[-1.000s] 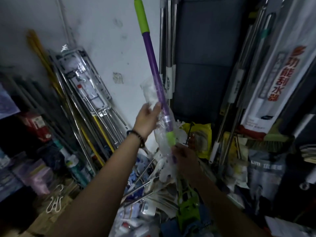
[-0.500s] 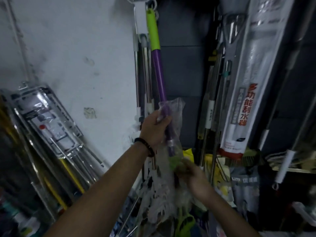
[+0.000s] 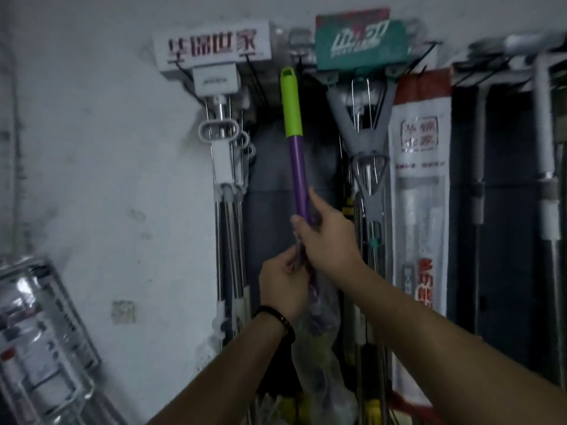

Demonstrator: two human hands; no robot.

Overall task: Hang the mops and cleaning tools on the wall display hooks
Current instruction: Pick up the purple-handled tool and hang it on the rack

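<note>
A mop with a purple pole (image 3: 299, 176) and a lime-green top grip stands upright in front of me, its green tip with a hanging hole just below the black wire hooks (image 3: 302, 64) on the wall. My right hand (image 3: 328, 237) grips the purple pole from the right. Just below it, my left hand (image 3: 283, 286), with a dark bracelet on the wrist, holds the pole where its clear plastic wrap (image 3: 319, 348) begins. The mop's lower end is hidden behind my arms.
A white-headed steel mop (image 3: 224, 167) hangs left of the pole, a teal-headed grey mop (image 3: 362, 87) to the right. A long white packaged tool (image 3: 420, 194) and more poles hang further right. Plastic-wrapped racks (image 3: 40, 338) lean at the lower left.
My view has tilted up to the hooks. The mop has risen, its green tip close under the hooks. My right hand moved up above my left on the pole.
</note>
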